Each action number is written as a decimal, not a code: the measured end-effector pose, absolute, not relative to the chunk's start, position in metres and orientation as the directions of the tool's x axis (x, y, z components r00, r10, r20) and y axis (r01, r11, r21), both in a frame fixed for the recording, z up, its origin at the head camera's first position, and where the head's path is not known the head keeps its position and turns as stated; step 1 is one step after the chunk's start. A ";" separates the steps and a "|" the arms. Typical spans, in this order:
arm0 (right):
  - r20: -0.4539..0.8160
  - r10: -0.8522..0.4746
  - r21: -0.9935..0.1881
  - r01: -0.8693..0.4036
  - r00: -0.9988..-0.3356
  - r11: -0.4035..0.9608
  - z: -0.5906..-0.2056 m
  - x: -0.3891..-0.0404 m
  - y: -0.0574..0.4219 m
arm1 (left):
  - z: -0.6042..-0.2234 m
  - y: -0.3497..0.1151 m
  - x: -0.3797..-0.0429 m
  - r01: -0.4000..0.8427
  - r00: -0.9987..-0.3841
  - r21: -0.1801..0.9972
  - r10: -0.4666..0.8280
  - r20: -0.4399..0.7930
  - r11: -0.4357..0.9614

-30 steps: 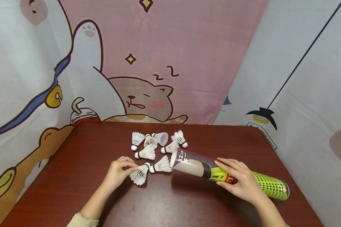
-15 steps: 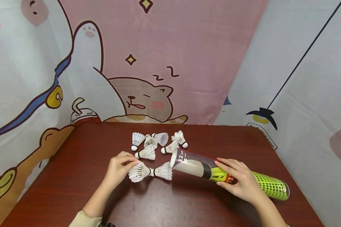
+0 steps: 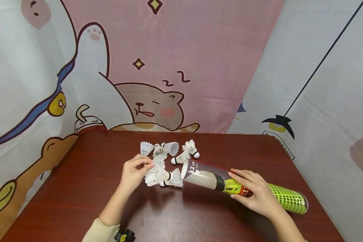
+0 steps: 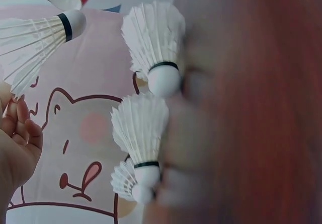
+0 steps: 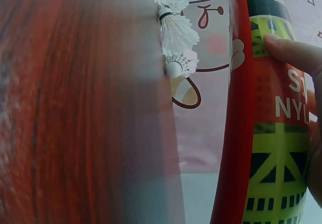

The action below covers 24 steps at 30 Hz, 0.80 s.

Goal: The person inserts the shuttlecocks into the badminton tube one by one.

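My left hand (image 3: pixel 134 172) pinches a white feather shuttlecock (image 3: pixel 156 175) by its feather rim, holding it raised with the cork pointing right. In the left wrist view this shuttlecock (image 4: pixel 35 38) has a black band beside the cork. Another shuttlecock (image 3: pixel 174 178) lies partly behind it, near the mouth of a long tube (image 3: pixel 204 175). My right hand (image 3: pixel 258 193) grips that tube around its middle, keeping it tilted with its mouth toward the left. Fingers curl over the printed tube (image 5: pixel 276 90) in the right wrist view.
Several other shuttlecocks (image 3: pixel 170 148) lie in a loose group toward the back of the brown table (image 3: pixel 109 151). Behind it hangs a cartoon-printed cloth (image 3: pixel 214 67). A dark device (image 3: pixel 124 236) sits at my left wrist.
The left hand has lifted the shuttlecock off the table, moving it right and a little away from me. Its cork now points rightward. The right hand and tube stay put.
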State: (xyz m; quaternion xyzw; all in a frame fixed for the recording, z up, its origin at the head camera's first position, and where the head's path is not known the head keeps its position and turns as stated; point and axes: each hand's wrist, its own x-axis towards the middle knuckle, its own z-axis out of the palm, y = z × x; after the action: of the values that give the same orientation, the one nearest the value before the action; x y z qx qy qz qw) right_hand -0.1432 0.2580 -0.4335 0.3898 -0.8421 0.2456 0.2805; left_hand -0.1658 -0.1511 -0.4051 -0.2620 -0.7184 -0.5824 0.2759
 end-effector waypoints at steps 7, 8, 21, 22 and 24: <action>0.659 -0.523 -0.192 -0.793 -0.541 0.579 -0.433 -0.143 0.257 | -0.400 -0.136 -0.171 0.679 -0.732 0.730 -0.009 0.681 0.079; 0.664 -0.524 -0.188 -0.797 -0.534 0.575 -0.433 -0.143 0.257 | -0.399 -0.134 -0.172 0.672 -0.738 0.737 -0.019 0.675 0.070; 0.629 -0.529 -0.210 -0.779 -0.570 0.590 -0.430 -0.140 0.256 | -0.399 -0.099 -0.176 0.633 -0.773 0.773 -0.070 0.630 -0.039; 0.625 -0.529 -0.214 -0.778 -0.574 0.591 -0.430 -0.140 0.256 | -0.400 -0.097 -0.177 0.628 -0.778 0.777 -0.069 0.625 -0.048; 0.626 -0.529 -0.210 -0.777 -0.573 0.593 -0.429 -0.140 0.256 | -0.400 -0.093 -0.177 0.615 -0.788 0.787 -0.068 0.612 -0.054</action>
State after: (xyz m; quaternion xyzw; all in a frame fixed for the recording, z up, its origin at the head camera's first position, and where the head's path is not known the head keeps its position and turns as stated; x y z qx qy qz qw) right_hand -0.1396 0.2561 -0.4293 0.3826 -0.8539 0.2393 0.2591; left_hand -0.1774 -0.0927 -0.4004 -0.2130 -0.6424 -0.6939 0.2460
